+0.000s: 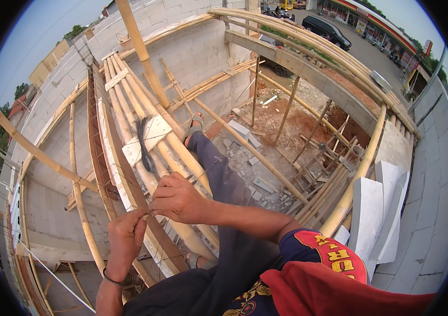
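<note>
My left hand (pixel 126 231) and my right hand (pixel 179 200) meet fingertip to fingertip over a long formwork beam (pixel 155 231). Both are closed in a pinch on what looks like a thin tie wire, mostly hidden by the fingers. Just beyond them, a bundle of dark tie wire (pixel 144 145) lies across a pale board (pixel 155 134). That board rests on several bamboo poles (pixel 184 152) running alongside the beam. Rusty steel reinforcement (pixel 97 137) sits in the formwork to the left.
My sandaled foot (pixel 196 124) is on the bamboo. An upright bamboo pole (pixel 147 63) stands ahead; another pole (pixel 39 150) slants at left. Far below right lies rubble-strewn ground (pixel 260 184). White blocks (pixel 366 210) lean by the right wall (pixel 424 210). A dark car (pixel 326 32) stands beyond.
</note>
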`<state>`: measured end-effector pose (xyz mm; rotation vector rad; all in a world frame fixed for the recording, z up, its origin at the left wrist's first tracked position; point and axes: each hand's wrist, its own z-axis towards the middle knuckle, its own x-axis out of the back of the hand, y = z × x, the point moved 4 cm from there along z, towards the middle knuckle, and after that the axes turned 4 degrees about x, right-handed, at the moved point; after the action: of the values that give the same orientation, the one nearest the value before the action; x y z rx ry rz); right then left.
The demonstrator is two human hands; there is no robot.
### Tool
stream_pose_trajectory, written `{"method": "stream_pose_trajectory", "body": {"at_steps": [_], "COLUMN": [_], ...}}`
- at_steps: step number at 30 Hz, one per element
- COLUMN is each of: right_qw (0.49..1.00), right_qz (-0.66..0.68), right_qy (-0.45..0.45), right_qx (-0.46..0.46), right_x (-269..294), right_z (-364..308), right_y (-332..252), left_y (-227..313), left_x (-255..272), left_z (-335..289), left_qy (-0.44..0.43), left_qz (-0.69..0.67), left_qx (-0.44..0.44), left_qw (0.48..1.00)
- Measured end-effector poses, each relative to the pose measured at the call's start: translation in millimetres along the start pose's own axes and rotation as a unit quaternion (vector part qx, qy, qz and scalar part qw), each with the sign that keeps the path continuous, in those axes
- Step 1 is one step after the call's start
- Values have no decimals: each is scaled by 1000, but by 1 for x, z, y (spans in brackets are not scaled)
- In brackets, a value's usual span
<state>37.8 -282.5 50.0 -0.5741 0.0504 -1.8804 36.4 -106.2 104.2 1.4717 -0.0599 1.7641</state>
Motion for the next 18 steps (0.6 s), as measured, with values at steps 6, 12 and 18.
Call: {"method": "stream_pose_trajectory", "body": {"at_steps": [6,12,18], "right_qw": [896,903,861], "right_qz": [341,326,367], "right_qy": [-93,-57,-148], "right_qx": [-267,-275,-321], "right_x": [-16,1,3], "right_z": [-14,-16,-26], "right_y": [25,39,49], "left_y": [2,-12,-12], "left_x": [-2,1,1], "left_z": [-1,-3,-1], "left_qy": [-30,-21,-18], "left_qz": [27,-71,39], "left_qx": [-59,4,-2], "left_qw": [997,997,999]}}
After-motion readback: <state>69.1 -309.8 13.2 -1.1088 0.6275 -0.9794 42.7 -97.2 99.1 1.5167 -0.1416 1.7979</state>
